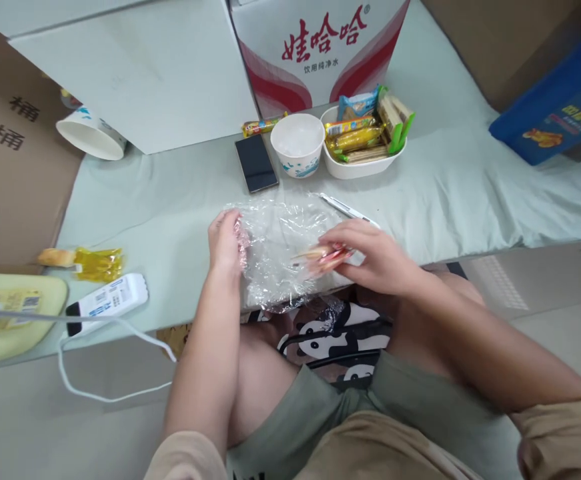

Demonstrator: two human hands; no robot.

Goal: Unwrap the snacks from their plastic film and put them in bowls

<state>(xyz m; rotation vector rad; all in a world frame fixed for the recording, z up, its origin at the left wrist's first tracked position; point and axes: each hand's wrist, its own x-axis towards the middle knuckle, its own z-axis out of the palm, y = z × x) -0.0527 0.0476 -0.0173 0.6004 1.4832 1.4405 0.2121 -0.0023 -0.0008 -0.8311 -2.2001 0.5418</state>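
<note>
A crinkled clear plastic bag point(280, 247) lies spread at the front edge of the cloth-covered table. My left hand point(225, 243) is closed on its left side, where the plastic is bunched up. Over the bag's right part, my right hand point(375, 257) pinches a small bundle of thin, pale sticks with red wrapping point(327, 257); motion blur hides its exact kind. Just beyond that hand lies a slim silver pen-like tool point(347, 208), partly behind the fingers.
Behind the bag are a phone point(257, 163), a white paper bowl point(297, 147) and a white tub point(363, 168) of wrapped snacks. White boxes point(135, 80) stand at the back. A power bank point(107, 303), white cable point(115, 398) and yellow-green container point(15, 283) are at left.
</note>
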